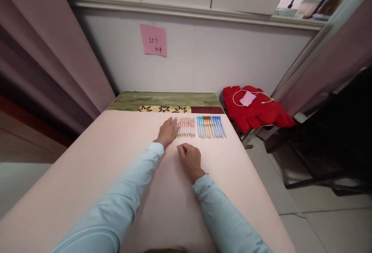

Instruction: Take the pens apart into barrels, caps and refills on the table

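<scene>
Two rows of pens lie side by side on a pink-covered table (87,175). The left row is pink and white pens (186,126); the right row is blue and orange pens (211,126). My left hand (168,131) reaches forward, fingers stretched out flat, with its fingertips at the left end of the pink row. My right hand (190,160) rests on the cloth nearer to me, fingers curled under in a loose fist, apart from the pens. Whether it holds anything is hidden. Both arms wear light blue sleeves.
Beyond the pink cloth the tabletop shows a green and yellow patterned cover (165,102). A red cloth (257,113) with a white cable and a pink note lies on a stool at the right. A pink sticky note (153,40) hangs on the wall. Curtains flank both sides.
</scene>
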Demonstrator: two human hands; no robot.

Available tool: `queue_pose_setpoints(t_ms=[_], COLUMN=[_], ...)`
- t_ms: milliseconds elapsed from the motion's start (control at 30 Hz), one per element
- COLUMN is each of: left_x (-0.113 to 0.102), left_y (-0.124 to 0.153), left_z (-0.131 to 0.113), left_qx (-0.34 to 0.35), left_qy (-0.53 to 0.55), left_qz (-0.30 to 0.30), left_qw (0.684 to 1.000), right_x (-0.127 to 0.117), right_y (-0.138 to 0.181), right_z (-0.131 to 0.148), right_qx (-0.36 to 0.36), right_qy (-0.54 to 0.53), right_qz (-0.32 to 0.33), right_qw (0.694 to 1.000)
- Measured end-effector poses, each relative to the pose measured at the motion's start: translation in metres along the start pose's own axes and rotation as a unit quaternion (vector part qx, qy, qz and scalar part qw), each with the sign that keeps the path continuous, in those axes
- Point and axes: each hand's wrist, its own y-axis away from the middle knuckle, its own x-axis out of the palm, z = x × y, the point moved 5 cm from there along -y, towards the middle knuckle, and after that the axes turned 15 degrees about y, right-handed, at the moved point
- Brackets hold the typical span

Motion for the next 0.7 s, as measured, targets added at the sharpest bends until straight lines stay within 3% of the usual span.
queue_pose_setpoints(t_ms=[67,233,467,600,700], left_x=[0.013,0.030,0.027,0.025,0.032], left_y=[0.000,0.000,0.001,0.001,-0.001], left_z=[-0.004,-0.008,-0.018,-0.030,-0.038], left_qx=[0.030,0.000,-0.006,0.035,0.064], left_qy=[-0.006,-0.005,-0.008,-0.036,-0.046], left_qz=[0.034,0.051,0.061,0.034,0.077], left_qw=[0.999,0.999,0.998,0.998,0.994], right_x=[0.000,-0.001,-0.003,-0.002,-0.001], right_y=[0.000,0.000,0.000,-0.001,-0.001], right_z=[0.000,0.001,0.001,0.000,0.000], right_qx=[-0.002,-0.005,-0.009,-0.010,-0.008], right_qy=[0.011,0.024,0.015,0.020,0.026], right_qz=[0.002,0.006,0.005,0.004,0.000], right_qw=[1.000,1.000,1.000,1.000,1.000])
